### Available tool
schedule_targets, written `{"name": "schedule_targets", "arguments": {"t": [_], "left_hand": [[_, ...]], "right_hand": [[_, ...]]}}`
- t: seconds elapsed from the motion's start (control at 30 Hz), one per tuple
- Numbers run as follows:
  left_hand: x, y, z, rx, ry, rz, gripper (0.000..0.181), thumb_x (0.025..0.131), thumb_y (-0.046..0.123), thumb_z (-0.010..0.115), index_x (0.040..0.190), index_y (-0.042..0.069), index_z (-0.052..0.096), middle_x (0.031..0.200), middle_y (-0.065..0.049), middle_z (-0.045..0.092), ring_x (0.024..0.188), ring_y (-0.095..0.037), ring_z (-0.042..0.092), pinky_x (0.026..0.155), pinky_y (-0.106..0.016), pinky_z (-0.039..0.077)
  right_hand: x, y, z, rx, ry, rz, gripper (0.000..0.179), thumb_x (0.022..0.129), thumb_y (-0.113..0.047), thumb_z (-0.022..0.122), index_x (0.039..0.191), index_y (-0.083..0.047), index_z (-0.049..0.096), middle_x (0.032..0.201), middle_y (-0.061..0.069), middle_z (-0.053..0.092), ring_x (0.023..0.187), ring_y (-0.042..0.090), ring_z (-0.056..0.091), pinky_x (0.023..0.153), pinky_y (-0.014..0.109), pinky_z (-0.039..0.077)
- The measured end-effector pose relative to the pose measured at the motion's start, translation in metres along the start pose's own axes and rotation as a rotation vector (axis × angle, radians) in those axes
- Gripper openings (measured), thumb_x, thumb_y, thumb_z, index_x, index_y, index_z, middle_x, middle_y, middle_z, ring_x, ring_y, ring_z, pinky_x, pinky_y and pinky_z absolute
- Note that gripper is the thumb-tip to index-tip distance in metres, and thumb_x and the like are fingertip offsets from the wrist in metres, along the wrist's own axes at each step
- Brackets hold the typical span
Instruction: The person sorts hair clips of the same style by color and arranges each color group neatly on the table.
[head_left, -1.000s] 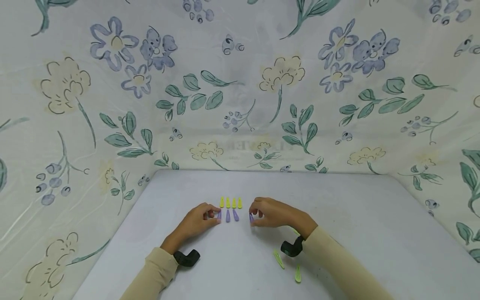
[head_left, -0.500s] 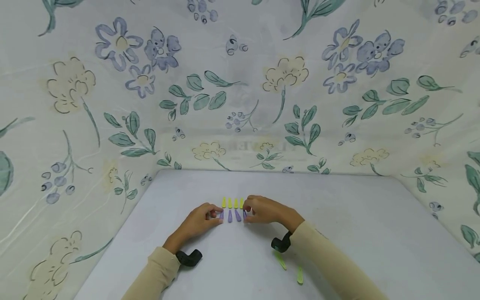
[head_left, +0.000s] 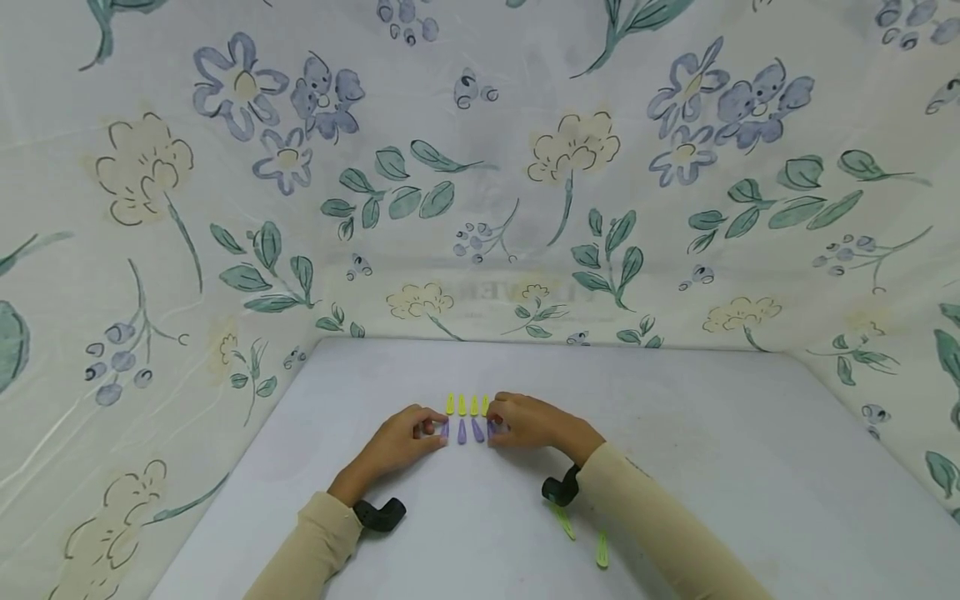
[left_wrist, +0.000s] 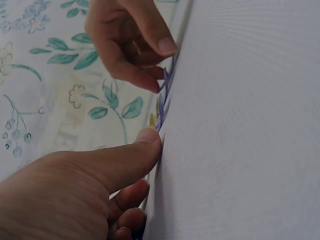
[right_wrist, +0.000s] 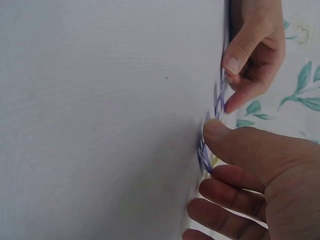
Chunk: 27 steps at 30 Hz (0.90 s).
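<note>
In the head view, several yellow snap hair clips (head_left: 462, 406) lie side by side in a short row. Below them runs a row of purple snap hair clips, two of them, a straight one (head_left: 462, 432) and a slightly slanted one (head_left: 477, 431), lying between the hands. My left hand (head_left: 397, 439) pinches the leftmost purple clip (head_left: 446, 430) between thumb and fingers. At the row's right end, my right hand (head_left: 531, 421) pinches another purple clip (head_left: 492, 429), mostly covered by the fingers. The right wrist view shows this clip (right_wrist: 202, 155) between thumb and index finger, close to the tabletop.
On the white table (head_left: 675, 467), one lime-green hair clip (head_left: 565, 523) lies partly under the right wrist's black camera (head_left: 561, 488), and another green clip (head_left: 602, 551) lies nearer. Floral sheeting (head_left: 480, 200) walls the table's back and sides.
My right hand has moved left with its purple clip, bringing it up to the end of the purple row. The left hand stays at the leftmost clip. The head view has shifted slightly.
</note>
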<state>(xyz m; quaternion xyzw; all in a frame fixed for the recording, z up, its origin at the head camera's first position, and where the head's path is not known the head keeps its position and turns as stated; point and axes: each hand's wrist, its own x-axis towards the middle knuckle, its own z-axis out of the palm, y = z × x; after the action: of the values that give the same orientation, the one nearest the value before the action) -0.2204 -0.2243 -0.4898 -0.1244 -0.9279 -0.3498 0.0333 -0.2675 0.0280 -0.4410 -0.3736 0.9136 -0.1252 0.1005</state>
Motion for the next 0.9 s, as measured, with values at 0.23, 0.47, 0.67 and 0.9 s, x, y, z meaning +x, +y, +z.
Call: {"name": "schedule_targets", "arguments": {"t": [0.23,0.47,0.67,0.9], "left_hand": [[-0.0007,0.0011,-0.0011,-0.014,-0.004,-0.004,0.033,0.088,0.026,0.077,0.120,0.018,0.071,0.090,0.005,0.058,0.078,-0.011,0.049,0.067,-0.025,0.041],[-0.0011,0.0005,-0.0009,-0.008,0.000,0.010,0.032,0.089,0.026,0.077,0.119,0.018,0.071,0.090,0.005,0.058,0.077,-0.011,0.049,0.067,-0.025,0.041],[-0.0010,0.0016,-0.0012,-0.015,-0.004,0.012,0.032,0.089,0.026,0.077,0.119,0.016,0.071,0.091,0.004,0.058,0.078,-0.011,0.049,0.067,-0.025,0.041],[-0.0009,0.0017,-0.0010,-0.011,0.005,0.006,0.032,0.089,0.025,0.077,0.119,0.017,0.072,0.091,0.004,0.059,0.078,-0.010,0.049,0.067,-0.024,0.041]], "right_hand": [[-0.0014,0.0004,0.0017,-0.026,0.018,-0.015,0.036,0.091,-0.032,0.075,0.119,-0.011,0.070,0.104,-0.002,0.062,0.093,0.009,0.058,0.092,0.028,0.053],[-0.0034,-0.0003,0.0011,-0.050,0.043,-0.049,0.034,0.092,-0.029,0.074,0.119,-0.009,0.073,0.103,0.000,0.064,0.092,0.010,0.060,0.090,0.027,0.054],[-0.0046,-0.0004,0.0010,-0.049,0.051,-0.052,0.033,0.092,-0.029,0.073,0.119,-0.009,0.073,0.103,0.000,0.065,0.092,0.009,0.060,0.090,0.027,0.054],[-0.0064,0.0003,0.0012,-0.018,0.053,-0.047,0.034,0.093,-0.028,0.073,0.121,-0.009,0.072,0.106,0.001,0.066,0.096,0.012,0.062,0.092,0.029,0.054]]}}
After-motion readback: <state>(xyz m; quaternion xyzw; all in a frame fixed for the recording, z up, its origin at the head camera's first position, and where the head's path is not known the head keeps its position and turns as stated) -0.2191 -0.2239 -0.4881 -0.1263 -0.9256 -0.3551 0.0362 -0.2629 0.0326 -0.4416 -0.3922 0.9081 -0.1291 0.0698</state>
